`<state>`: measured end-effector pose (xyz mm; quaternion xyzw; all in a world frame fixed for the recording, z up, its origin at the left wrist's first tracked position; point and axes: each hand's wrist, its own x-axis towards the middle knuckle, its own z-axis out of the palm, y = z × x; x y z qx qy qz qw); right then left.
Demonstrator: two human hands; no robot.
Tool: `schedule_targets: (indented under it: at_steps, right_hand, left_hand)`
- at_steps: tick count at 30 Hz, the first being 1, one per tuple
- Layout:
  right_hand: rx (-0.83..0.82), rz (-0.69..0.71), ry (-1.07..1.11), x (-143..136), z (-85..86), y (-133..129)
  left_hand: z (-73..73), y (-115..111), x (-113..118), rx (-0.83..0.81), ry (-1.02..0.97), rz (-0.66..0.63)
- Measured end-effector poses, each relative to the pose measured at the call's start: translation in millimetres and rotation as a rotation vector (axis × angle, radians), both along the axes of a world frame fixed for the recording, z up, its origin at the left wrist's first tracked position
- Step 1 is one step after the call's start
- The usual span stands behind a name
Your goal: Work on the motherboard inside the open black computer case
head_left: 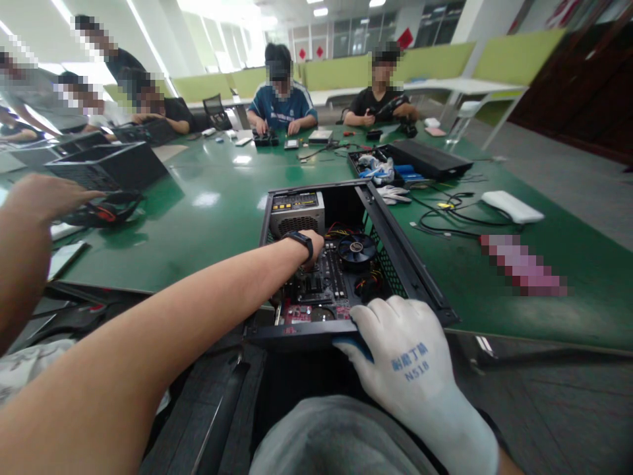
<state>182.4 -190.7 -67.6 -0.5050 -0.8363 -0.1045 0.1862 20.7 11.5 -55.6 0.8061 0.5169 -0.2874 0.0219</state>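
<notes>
An open black computer case (415,264) lies on the green table, its near edge jutting over the table's front. Bare, with a black band on the wrist, my left hand (314,245) reaches inside beside the power supply (297,212), over the motherboard (316,280); its fingertips are hidden. A round black fan (357,250) sits to its right. My right hand (400,349), in a white glove with blue print, grips the case's near edge, thumb below and fingers on top.
Cables (445,211), a white box (512,206) and a pinkish blurred item (521,264) lie right. Gloves (378,169) and a black panel (430,158) are behind the case. Another person's arm (30,224) is close at left, near another case (106,168). Several people sit beyond.
</notes>
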Motion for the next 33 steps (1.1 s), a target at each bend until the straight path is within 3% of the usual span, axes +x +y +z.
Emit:
schedule_targets:
  at_steps: [33]
  right_hand:
    - [0.010, -0.008, -0.006, 0.3, -0.2, -0.8]
  left_hand:
    - [-6.3, 8.6, -3.7, -0.005, 0.016, 0.020]
